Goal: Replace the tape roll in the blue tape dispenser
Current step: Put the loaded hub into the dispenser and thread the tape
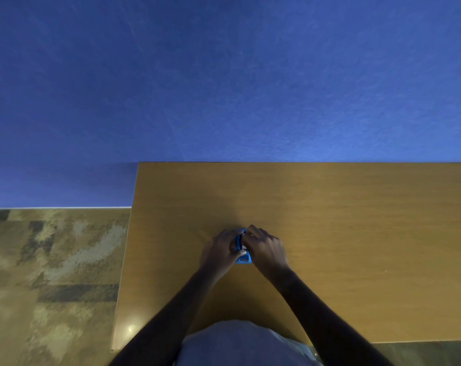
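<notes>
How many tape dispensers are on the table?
1. The blue tape dispenser sits on the wooden table, cupped between the left hand and the right hand. The hands cover most of it, so anything small beneath them could be hidden.

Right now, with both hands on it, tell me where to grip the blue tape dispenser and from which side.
Grip the blue tape dispenser by its two flat side walls, one hand from each side, as the left hand and right hand already do. It lies narrow on the wooden table, its open end toward the person, so side holds probably leave the middle, where the roll should sit, free; the roll itself is hidden.
</notes>
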The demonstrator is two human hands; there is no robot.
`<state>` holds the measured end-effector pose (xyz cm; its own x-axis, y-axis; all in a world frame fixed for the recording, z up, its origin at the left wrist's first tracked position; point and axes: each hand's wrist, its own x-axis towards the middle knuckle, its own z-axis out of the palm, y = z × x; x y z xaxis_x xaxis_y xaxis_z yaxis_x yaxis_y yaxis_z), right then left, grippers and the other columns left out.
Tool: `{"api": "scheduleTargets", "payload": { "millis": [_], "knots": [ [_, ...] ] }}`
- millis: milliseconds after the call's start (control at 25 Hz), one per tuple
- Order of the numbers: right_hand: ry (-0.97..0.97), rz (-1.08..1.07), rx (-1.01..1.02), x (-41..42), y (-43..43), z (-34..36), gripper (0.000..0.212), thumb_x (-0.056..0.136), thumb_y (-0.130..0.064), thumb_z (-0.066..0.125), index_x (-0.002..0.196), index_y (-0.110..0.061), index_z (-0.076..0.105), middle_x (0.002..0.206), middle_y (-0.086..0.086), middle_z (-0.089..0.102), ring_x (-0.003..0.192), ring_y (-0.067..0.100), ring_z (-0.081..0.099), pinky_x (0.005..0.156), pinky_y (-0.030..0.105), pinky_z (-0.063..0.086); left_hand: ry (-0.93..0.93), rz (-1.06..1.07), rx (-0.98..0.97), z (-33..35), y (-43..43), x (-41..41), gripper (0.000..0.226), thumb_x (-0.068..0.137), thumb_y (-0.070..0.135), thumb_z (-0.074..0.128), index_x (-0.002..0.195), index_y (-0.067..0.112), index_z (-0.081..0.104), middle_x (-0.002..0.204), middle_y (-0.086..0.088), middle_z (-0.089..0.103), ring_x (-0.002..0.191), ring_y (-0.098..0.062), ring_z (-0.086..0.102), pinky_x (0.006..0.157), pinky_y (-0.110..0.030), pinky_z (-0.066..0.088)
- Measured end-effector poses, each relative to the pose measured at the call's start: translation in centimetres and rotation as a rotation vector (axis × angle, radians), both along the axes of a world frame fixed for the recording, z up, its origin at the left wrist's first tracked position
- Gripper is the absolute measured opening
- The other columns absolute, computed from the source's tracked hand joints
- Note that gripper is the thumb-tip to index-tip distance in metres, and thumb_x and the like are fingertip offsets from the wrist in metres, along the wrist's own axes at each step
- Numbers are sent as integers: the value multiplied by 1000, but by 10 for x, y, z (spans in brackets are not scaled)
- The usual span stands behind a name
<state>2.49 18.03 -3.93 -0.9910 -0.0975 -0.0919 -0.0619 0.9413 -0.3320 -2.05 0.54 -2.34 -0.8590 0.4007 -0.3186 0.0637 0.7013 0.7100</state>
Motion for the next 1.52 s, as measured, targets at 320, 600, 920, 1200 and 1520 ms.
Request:
{"api": "scheduleTargets", "payload": {
  "millis": [320, 600, 920, 1200, 1520],
  "knots": [
    [7, -162, -64, 14, -7, 8, 17, 97, -17, 77, 98, -23, 61, 103, -4, 63, 80, 17, 71, 53, 39, 63, -126, -93, -29, 6, -12, 4, 116, 60, 66, 86, 161, 30, 44, 158, 7, 58, 140, -16, 59, 114, -43, 52],
    [-38, -275, -175, 31, -18, -1, 19, 105, -19, 65, 99, -32, 52, 105, -5, 61, 82, 24, 73, 58, 51, 63, 9, -191, -173, 5, -18, 5, 103, 78, 46, 91, 165, 31, 37, 163, 3, 53, 144, -26, 59, 112, -44, 54],
    [73, -311, -181, 57, -30, 1, 20, 105, -16, 67, 96, -27, 53, 98, -5, 61, 67, 20, 65, 45, 49, 55, -27, -192, -260, 8, -16, 4, 101, 79, 55, 87, 164, 42, 33, 158, 6, 59, 142, -25, 61, 108, -51, 56],
    [89, -302, -173, 86, -39, -8, 15, 104, -18, 70, 95, -23, 59, 94, -3, 62, 65, 23, 65, 42, 46, 49, -54, -195, -304, 9, -15, 1, 98, 80, 69, 78, 160, 53, 24, 155, 4, 64, 138, -27, 65, 103, -51, 58],
    [76, -336, -200, 91, -40, -12, 13, 106, -20, 66, 95, -21, 61, 95, -3, 61, 64, 23, 65, 46, 49, 51, -12, -244, -373, 9, -14, 1, 101, 81, 72, 76, 162, 51, 21, 145, -2, 71, 131, -32, 69, 101, -51, 59]
  ]
}}
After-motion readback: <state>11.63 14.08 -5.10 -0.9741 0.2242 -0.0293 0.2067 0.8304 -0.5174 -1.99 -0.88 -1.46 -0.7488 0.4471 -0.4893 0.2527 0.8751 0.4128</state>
